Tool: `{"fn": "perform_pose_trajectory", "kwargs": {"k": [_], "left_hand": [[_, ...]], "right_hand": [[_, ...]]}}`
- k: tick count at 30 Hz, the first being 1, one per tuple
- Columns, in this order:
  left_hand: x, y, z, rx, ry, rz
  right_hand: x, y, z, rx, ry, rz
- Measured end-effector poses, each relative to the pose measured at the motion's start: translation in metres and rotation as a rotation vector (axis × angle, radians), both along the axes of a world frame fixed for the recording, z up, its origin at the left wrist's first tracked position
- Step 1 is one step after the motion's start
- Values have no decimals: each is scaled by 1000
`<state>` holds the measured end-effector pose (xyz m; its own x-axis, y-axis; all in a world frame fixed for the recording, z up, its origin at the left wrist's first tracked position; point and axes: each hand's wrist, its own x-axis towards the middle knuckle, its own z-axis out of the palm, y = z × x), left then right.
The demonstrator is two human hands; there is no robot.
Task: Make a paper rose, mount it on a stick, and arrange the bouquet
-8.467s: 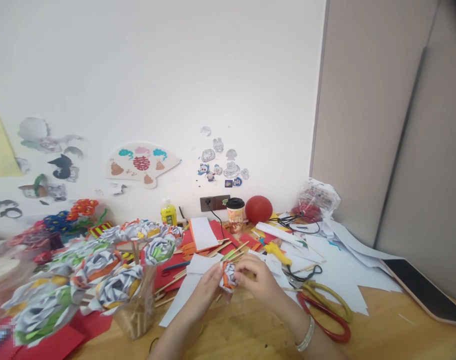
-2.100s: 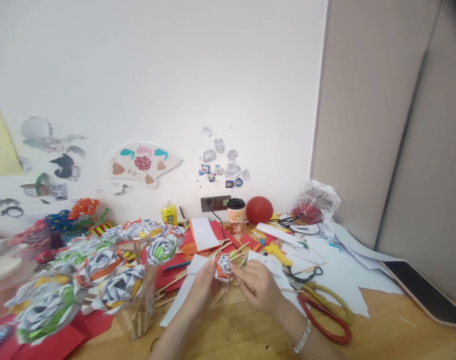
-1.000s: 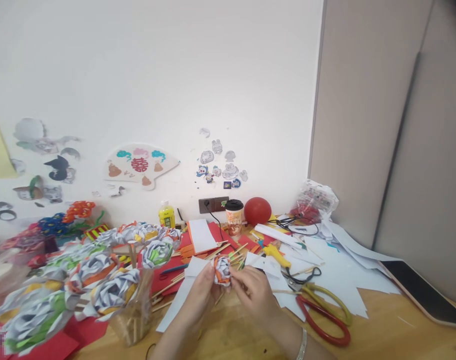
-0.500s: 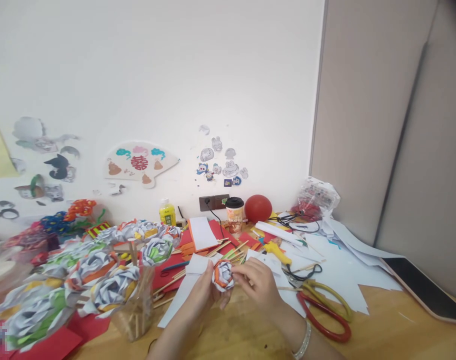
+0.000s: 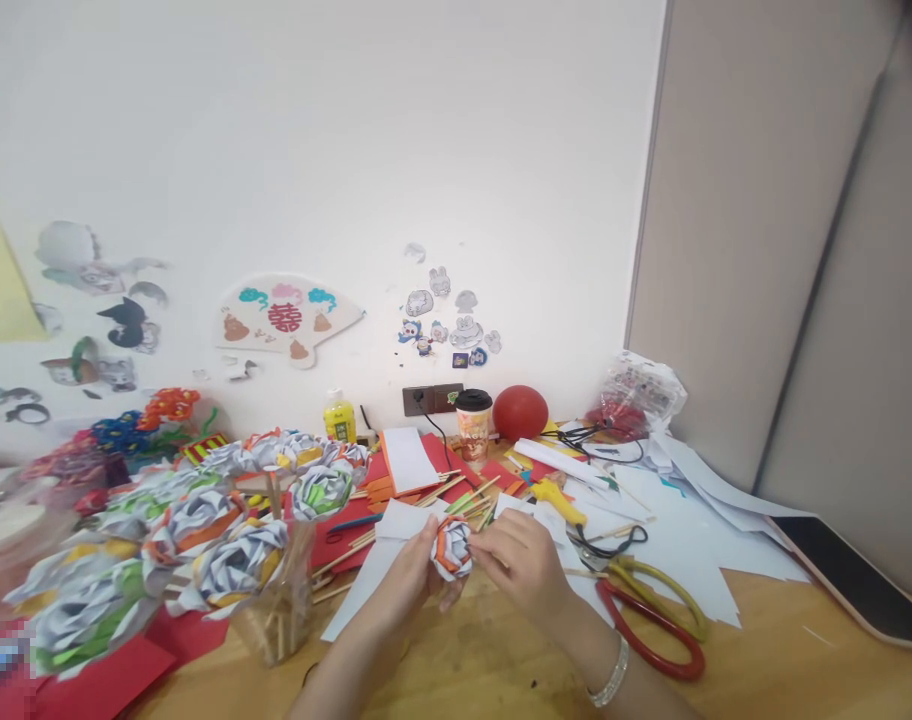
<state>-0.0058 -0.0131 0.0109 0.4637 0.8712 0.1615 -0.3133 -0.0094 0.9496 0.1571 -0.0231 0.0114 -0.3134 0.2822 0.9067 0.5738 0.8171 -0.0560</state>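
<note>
A small rolled paper flower [image 5: 452, 548], white with orange edging, sits between my two hands above the wooden table [image 5: 501, 660]. My left hand [image 5: 411, 572] cups it from the left with fingers curled round it. My right hand [image 5: 522, 565] pinches its right side with fingertips closed; a silver bracelet [image 5: 612, 672] circles that wrist. Wooden sticks [image 5: 456, 495] and white paper sheets [image 5: 403, 530] lie just behind the hands.
A clear jar [image 5: 280, 610] holding several finished paper flowers [image 5: 231, 565] stands at left. Red and yellow scissors [image 5: 651, 620], a yellow glue gun [image 5: 557, 500], a paper cup [image 5: 472, 425], a red ball [image 5: 520, 412], a yellow bottle [image 5: 339, 420] and a dark tablet [image 5: 853, 585] lie around.
My hands have kept turning and pressing the flower in much the same spot; it shifted slightly right and down. The view tilted a little.
</note>
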Motion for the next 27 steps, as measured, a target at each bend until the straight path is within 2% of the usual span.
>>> {"fn": "perform_pose_trajectory", "kwargs": {"k": [4,9,14,16,18,24,27], "left_hand": [[0,-1,1,10,6,9],[0,-2,2,13,18,33],[2,-2,1,-14,5,17],[2,-3,1,-28,8,15],[3,-3,0,-40,11,10],[2,-3,0,-43,-5,-4],[2,-4,1,-41,3,0]], "right_hand": [[-2,-1,0,17,-49,-42],[-1,-1,7,-109,-43,72],[-1,-2,4,80,-90,-32],[-2,-4,3,60,-89,-14],[-2,-5,4,-82,-32,83],[0,-2,8,-753,341,363],[-1,1,5,-967,439,480]]}}
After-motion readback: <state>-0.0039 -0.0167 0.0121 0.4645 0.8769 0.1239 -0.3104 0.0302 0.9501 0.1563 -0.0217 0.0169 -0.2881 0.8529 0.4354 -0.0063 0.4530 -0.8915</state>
